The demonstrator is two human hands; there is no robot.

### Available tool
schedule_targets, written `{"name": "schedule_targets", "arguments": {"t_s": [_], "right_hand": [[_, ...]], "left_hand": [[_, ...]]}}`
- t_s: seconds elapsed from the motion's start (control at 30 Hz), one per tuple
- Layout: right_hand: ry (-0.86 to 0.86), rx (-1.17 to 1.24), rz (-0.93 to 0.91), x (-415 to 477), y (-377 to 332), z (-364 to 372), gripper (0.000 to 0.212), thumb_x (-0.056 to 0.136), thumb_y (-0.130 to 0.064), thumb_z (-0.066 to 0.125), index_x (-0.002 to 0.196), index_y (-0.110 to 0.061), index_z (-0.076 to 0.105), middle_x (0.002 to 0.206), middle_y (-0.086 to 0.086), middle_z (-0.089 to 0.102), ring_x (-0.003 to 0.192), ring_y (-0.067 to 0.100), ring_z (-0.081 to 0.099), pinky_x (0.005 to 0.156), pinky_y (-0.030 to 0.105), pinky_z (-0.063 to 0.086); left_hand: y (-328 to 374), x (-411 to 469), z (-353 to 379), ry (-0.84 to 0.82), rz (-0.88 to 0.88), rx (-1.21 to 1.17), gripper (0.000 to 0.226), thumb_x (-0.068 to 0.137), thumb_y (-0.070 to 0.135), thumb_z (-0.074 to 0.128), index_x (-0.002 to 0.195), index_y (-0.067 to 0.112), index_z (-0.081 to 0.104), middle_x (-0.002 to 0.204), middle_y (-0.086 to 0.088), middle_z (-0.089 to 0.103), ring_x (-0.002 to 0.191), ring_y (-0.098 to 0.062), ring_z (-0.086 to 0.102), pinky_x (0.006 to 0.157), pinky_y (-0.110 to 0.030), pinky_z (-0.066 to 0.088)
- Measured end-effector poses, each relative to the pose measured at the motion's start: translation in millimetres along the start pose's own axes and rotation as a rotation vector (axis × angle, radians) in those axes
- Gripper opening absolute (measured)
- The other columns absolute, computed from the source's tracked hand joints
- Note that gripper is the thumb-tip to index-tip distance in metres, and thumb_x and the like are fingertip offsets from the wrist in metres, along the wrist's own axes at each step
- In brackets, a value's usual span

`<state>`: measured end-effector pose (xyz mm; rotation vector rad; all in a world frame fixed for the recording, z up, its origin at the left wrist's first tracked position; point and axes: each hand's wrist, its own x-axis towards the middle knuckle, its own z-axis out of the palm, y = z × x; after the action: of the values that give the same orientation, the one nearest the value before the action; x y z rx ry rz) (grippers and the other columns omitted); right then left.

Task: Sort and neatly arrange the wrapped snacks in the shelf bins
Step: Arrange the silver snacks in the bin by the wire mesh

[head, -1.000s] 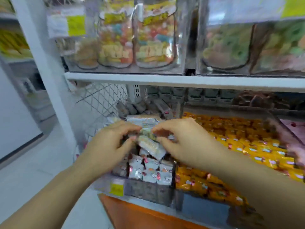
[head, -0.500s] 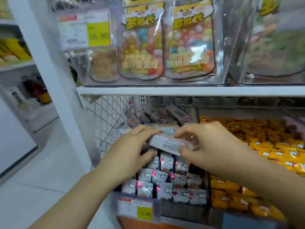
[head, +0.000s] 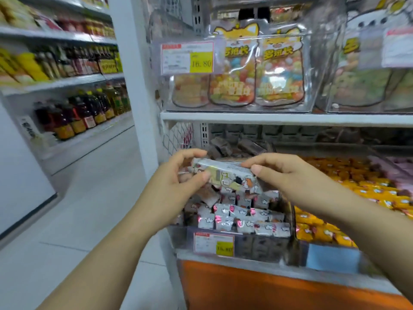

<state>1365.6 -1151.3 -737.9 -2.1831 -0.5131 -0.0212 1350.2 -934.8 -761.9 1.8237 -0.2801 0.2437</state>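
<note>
A clear shelf bin [head: 263,245] holds rows of small silver wrapped snacks [head: 234,218] with pink ends. Above it I hold a stack of the same silver snacks [head: 225,173] level, as one long bundle. My left hand [head: 178,180] pinches its left end between thumb and fingers. My right hand [head: 283,173] pinches its right end. Behind the bundle, more grey-wrapped snacks [head: 234,146] lie loose at the back of the bin.
A neighbouring bin to the right is full of orange wrapped snacks [head: 357,189]. The shelf above [head: 268,119] carries clear bins of candy pouches [head: 257,72] with a price tag [head: 187,58]. A white post [head: 134,86] stands left, with an aisle floor and bottle shelves [head: 78,113] beyond.
Both hands have lifted the snack bundle up from the bin and turned it level. The camera has tilted up and left, showing more of the upper shelf and aisle.
</note>
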Motion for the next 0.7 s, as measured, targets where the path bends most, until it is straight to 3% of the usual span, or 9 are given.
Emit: {"name": "schedule_targets", "arguments": {"t_s": [0.07, 0.13, 0.23, 0.3, 0.37, 0.47, 0.6, 0.7], "right_hand": [[-0.020, 0.023, -0.013, -2, -10, 7, 0.016, 0.090, -0.042, 0.052, 0.102, -0.038, 0.063, 0.083, -0.011, 0.067, 0.081, 0.012, 0.064, 0.083, 0.035, 0.051], [-0.037, 0.015, -0.025, -3, -15, 13, 0.022, 0.085, -0.041, 0.060, 0.107, -0.039, 0.060, 0.093, -0.014, 0.066, 0.085, 0.014, 0.064, 0.082, 0.032, 0.051], [0.048, -0.020, -0.045, -5, -17, 21, 0.035, 0.080, -0.039, 0.068, 0.112, -0.041, 0.055, 0.099, -0.014, 0.060, 0.072, 0.018, 0.056, 0.067, 0.020, 0.048], [0.138, 0.069, -0.047, -6, -14, 28, 0.037, 0.079, -0.035, 0.070, 0.113, -0.038, 0.055, 0.091, -0.021, 0.060, 0.068, 0.005, 0.052, 0.060, 0.014, 0.044], [0.198, 0.240, -0.034, -5, -12, 34, 0.034, 0.079, -0.027, 0.071, 0.109, -0.032, 0.056, 0.080, -0.026, 0.064, 0.068, 0.002, 0.057, 0.060, 0.010, 0.045], [0.232, 0.387, -0.052, 0, -11, 42, 0.029, 0.078, -0.017, 0.072, 0.102, -0.025, 0.057, 0.091, -0.009, 0.071, 0.079, 0.009, 0.068, 0.070, 0.018, 0.053], [0.261, 0.300, -0.104, 3, -14, 51, 0.026, 0.078, -0.014, 0.073, 0.092, -0.029, 0.057, 0.078, -0.020, 0.063, 0.061, -0.009, 0.057, 0.059, 0.006, 0.045], [0.345, 0.240, -0.120, 5, -14, 54, 0.026, 0.079, -0.020, 0.072, 0.093, -0.037, 0.058, 0.083, -0.011, 0.065, 0.067, -0.004, 0.057, 0.064, 0.012, 0.050]], "left_hand": [[2, -8, -5, 0.069, -0.002, -0.052, 0.032, 0.086, 0.017, 0.063, 0.111, 0.036, 0.056, 0.112, 0.010, 0.059, 0.081, -0.006, 0.069, 0.083, -0.031, 0.055], [4, -14, -8, 0.124, -0.001, -0.078, 0.034, 0.086, 0.018, 0.063, 0.112, 0.038, 0.055, 0.115, 0.015, 0.050, 0.080, 0.003, 0.067, 0.083, -0.027, 0.054], [3, -19, -9, 0.123, -0.001, -0.097, 0.033, 0.086, 0.017, 0.063, 0.112, 0.036, 0.056, 0.113, 0.018, 0.051, 0.078, 0.004, 0.066, 0.077, -0.019, 0.054], [-3, -19, -12, 0.092, -0.012, -0.060, 0.032, 0.084, 0.017, 0.066, 0.108, 0.036, 0.057, 0.105, 0.022, 0.056, 0.077, 0.003, 0.065, 0.069, -0.012, 0.051], [-13, -16, -15, 0.046, -0.038, 0.003, 0.034, 0.080, 0.019, 0.070, 0.106, 0.038, 0.056, 0.104, 0.014, 0.061, 0.085, -0.002, 0.064, 0.072, -0.015, 0.050], [-28, -17, -17, 0.010, -0.098, 0.144, 0.032, 0.077, 0.025, 0.074, 0.102, 0.037, 0.058, 0.101, 0.007, 0.063, 0.090, -0.007, 0.062, 0.079, -0.022, 0.049], [-41, -22, -14, 0.036, -0.101, 0.264, 0.030, 0.077, 0.023, 0.075, 0.100, 0.034, 0.060, 0.096, 0.015, 0.066, 0.090, -0.008, 0.062, 0.082, -0.024, 0.050], [-46, -23, -14, 0.070, -0.097, 0.422, 0.030, 0.081, 0.022, 0.072, 0.108, 0.030, 0.062, 0.093, 0.017, 0.065, 0.085, -0.007, 0.062, 0.083, -0.029, 0.052]]}}
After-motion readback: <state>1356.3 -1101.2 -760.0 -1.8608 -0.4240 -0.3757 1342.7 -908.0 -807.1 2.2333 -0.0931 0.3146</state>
